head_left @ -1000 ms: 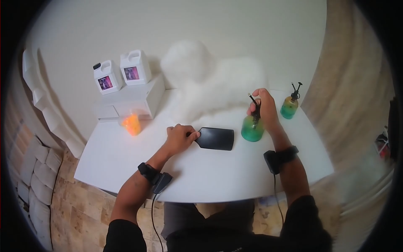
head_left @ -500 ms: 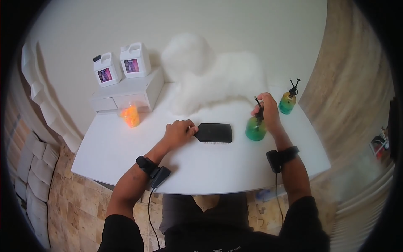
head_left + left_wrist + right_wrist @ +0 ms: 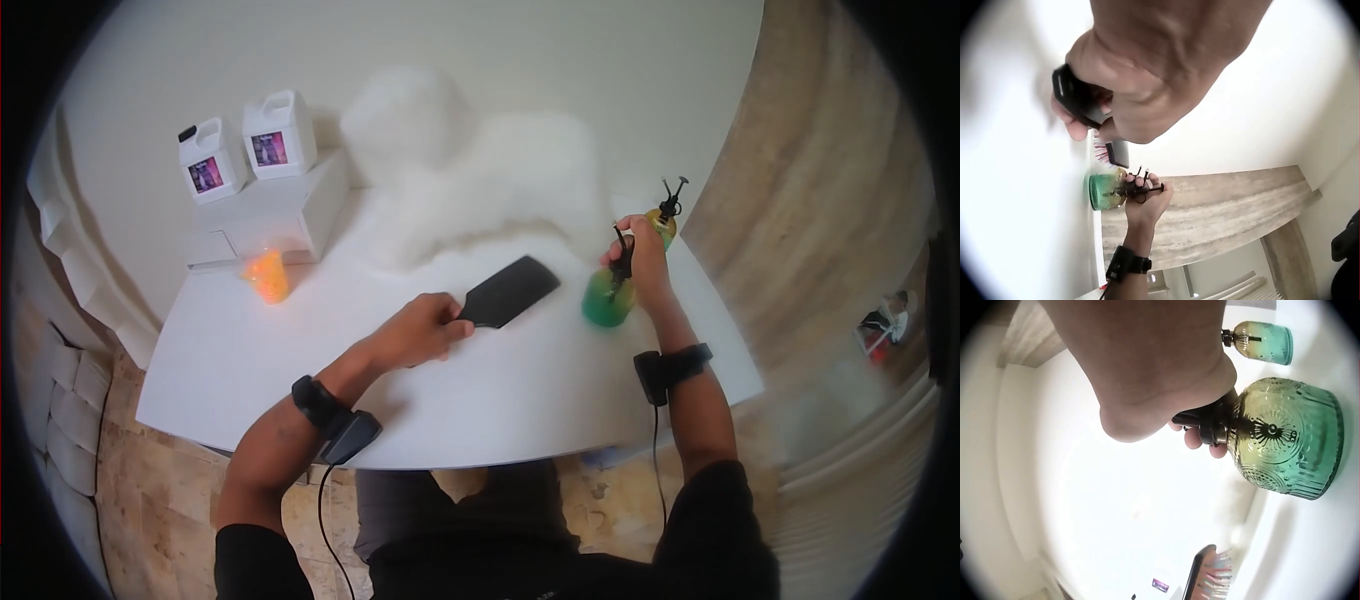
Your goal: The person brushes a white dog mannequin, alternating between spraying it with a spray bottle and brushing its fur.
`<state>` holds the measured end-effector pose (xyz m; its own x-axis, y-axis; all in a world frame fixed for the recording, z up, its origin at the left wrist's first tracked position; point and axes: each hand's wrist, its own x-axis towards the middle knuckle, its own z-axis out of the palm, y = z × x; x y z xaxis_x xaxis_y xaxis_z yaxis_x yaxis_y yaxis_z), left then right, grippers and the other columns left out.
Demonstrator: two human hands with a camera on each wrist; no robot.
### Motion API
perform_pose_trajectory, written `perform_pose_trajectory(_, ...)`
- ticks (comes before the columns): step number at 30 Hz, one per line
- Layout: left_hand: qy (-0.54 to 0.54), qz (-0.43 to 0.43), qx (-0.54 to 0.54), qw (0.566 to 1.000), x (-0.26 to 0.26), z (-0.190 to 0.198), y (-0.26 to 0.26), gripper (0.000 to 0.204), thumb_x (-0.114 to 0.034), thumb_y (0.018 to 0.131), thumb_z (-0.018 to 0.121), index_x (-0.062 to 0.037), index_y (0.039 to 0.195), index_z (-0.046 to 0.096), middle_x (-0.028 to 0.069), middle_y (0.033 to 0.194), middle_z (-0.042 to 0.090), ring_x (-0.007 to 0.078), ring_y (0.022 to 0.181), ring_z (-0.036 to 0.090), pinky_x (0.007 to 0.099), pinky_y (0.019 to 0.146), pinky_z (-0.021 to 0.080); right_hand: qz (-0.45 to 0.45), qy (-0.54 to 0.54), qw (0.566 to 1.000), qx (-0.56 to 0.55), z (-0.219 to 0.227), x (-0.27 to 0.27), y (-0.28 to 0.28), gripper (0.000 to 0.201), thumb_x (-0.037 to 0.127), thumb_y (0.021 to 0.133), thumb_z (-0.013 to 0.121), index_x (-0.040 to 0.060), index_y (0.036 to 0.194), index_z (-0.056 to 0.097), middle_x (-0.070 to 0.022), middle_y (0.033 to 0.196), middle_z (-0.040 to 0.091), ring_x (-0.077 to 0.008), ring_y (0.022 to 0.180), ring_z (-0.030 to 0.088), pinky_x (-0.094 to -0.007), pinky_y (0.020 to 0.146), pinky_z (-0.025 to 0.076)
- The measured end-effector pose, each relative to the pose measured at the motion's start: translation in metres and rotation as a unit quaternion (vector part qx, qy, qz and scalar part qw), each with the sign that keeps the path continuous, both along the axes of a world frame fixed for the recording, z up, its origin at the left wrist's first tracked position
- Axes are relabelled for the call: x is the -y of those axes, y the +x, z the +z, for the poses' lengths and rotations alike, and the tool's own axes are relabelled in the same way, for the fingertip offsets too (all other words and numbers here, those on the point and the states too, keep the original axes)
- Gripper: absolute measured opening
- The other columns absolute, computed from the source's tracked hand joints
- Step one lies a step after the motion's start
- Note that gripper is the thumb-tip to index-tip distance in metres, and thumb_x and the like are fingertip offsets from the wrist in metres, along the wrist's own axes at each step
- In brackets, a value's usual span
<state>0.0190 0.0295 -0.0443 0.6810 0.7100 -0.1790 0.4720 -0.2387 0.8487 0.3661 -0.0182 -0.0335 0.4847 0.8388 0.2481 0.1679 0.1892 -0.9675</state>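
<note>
My left hand (image 3: 422, 330) grips the handle of a black paddle brush (image 3: 512, 291), its flat back facing up and its head angled toward the back right. Pale and coloured bristles of the brush (image 3: 1215, 575) show in the right wrist view. My right hand (image 3: 645, 262) holds a green and yellow glass spray bottle (image 3: 607, 300) by its black pump top; the fingers curl round the neck (image 3: 1213, 432). A large fluffy white dog-shaped form (image 3: 500, 180) stands behind both hands, touched by neither.
Behind my right hand is a second spray bottle (image 3: 663, 226). Two white jugs (image 3: 212, 160) stand on a small white drawer box (image 3: 270, 220) at the back left. A cup of orange pieces (image 3: 268, 277) sits before it on the white table (image 3: 400, 430).
The brush head has swung from level to tilted toward the back right, and its bristles no longer show in the head view. The head view has shifted. Both grips are unchanged.
</note>
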Motion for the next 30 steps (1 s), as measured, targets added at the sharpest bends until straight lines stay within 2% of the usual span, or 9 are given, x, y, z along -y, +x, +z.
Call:
perform_pose_trajectory(1, -0.006, -0.003, 0.006, 1.000, -0.001, -0.006, 0.014, 0.026, -0.023, 0.098, 0.068, 0.0001, 0.102, 0.059, 0.0077, 0.082, 0.063, 0.0124, 0.065, 0.060, 0.0299, 0.053, 0.046, -0.003, -0.006, 1.000, 0.006, 0.000, 0.000, 0.006, 0.037, 0.037, 0.100, 0.041, 0.0037, 0.106, 0.055, -0.0071, 0.071, 0.057, -0.0202, 0.065, 0.063, -0.0323, 0.064, 0.048)
perform_pose_trajectory(3, -0.089, 0.007, 0.124, 0.988, -0.006, -0.022, 0.048, 0.019, -0.018, 0.099, 0.065, -0.0018, 0.102, 0.055, 0.0063, 0.085, 0.062, 0.0127, 0.066, 0.061, 0.0281, 0.052, 0.045, -0.013, 0.013, 1.000, 0.006, 0.001, 0.001, 0.022, 0.036, 0.037, 0.099, 0.042, 0.0038, 0.105, 0.055, -0.0076, 0.071, 0.058, -0.0213, 0.066, 0.064, -0.0329, 0.065, 0.048)
perform_pose_trajectory(6, -0.141, 0.017, 0.189, 0.972, 0.003, -0.027, 0.103, 0.019, -0.013, 0.098, 0.065, -0.0011, 0.104, 0.052, 0.0075, 0.086, 0.060, 0.0139, 0.066, 0.062, 0.0282, 0.051, 0.045, -0.035, -0.001, 0.999, -0.011, 0.006, 0.006, 0.042, 0.034, 0.036, 0.098, 0.043, 0.0042, 0.104, 0.054, -0.0077, 0.071, 0.059, -0.0223, 0.066, 0.066, -0.0332, 0.066, 0.049)
perform_pose_trajectory(13, -0.212, -0.034, 0.212, 0.953, 0.011, -0.038, 0.196, 0.016, -0.007, 0.094, 0.064, -0.0011, 0.096, 0.049, 0.0082, 0.079, 0.056, 0.0171, 0.065, 0.062, 0.0316, 0.051, 0.046, -0.071, -0.050, 0.996, -0.026, 0.003, 0.006, 0.121, 0.032, 0.037, 0.096, 0.047, 0.0082, 0.103, 0.058, -0.0106, 0.072, 0.066, -0.0210, 0.067, 0.064, -0.0329, 0.068, 0.050)
perform_pose_trajectory(15, -0.350, -0.059, 0.291, 0.888, 0.013, -0.052, 0.219, 0.014, -0.008, 0.095, 0.063, -0.0011, 0.094, 0.050, 0.0077, 0.078, 0.054, 0.0192, 0.064, 0.062, 0.0338, 0.052, 0.049, -0.069, -0.063, 0.995, -0.025, -0.004, 0.003, 0.140, 0.031, 0.036, 0.096, 0.047, 0.0086, 0.103, 0.059, -0.0113, 0.074, 0.069, -0.0201, 0.068, 0.063, -0.0326, 0.069, 0.050)
perform_pose_trajectory(18, -0.380, 0.004, 0.297, 0.876, 0.036, -0.041, 0.247, 0.014, -0.011, 0.096, 0.061, -0.0010, 0.094, 0.051, 0.0070, 0.078, 0.052, 0.0210, 0.064, 0.063, 0.0360, 0.054, 0.052, -0.044, -0.056, 0.996, -0.049, -0.005, 0.001, 0.155, 0.032, 0.037, 0.096, 0.047, 0.0091, 0.105, 0.060, -0.0121, 0.078, 0.071, -0.0187, 0.069, 0.062, -0.0327, 0.071, 0.049)
perform_pose_trajectory(20, -0.384, -0.017, 0.285, 0.878, 0.044, -0.040, 0.255, 0.018, -0.016, 0.101, 0.058, 0.0006, 0.097, 0.052, 0.0084, 0.081, 0.054, 0.0230, 0.064, 0.064, 0.0373, 0.054, 0.053, -0.045, -0.044, 0.997, -0.033, -0.010, -0.001, 0.161, 0.035, 0.038, 0.096, 0.047, 0.0082, 0.107, 0.060, -0.0115, 0.078, 0.072, -0.0186, 0.070, 0.063, -0.0324, 0.073, 0.049)
perform_pose_trajectory(26, -0.391, 0.022, 0.282, 0.876, 0.067, -0.044, 0.274, 0.030, -0.028, 0.108, 0.044, 0.0008, 0.115, 0.048, 0.0128, 0.085, 0.061, 0.0254, 0.068, 0.067, 0.0408, 0.058, 0.055, -0.032, -0.061, 0.997, -0.017, -0.002, 0.002, 0.173, 0.038, 0.038, 0.097, 0.045, 0.0073, 0.111, 0.062, -0.0107, 0.089, 0.075, -0.0172, 0.073, 0.064, -0.0329, 0.072, 0.048)
perform_pose_trajectory(30, -0.411, 0.046, 0.253, 0.875, 0.077, -0.054, 0.293, 0.034, -0.035, 0.109, 0.038, -0.0048, 0.121, 0.048, 0.0133, 0.090, 0.066, 0.0247, 0.071, 0.068, 0.0400, 0.059, 0.054, -0.040, -0.112, 0.992, 0.043, 0.006, 0.005, 0.182, 0.032, 0.037, 0.097, 0.046, 0.0096, 0.102, 0.061, -0.0059, 0.088, 0.074, -0.0138, 0.072, 0.062, -0.0321, 0.069, 0.046)
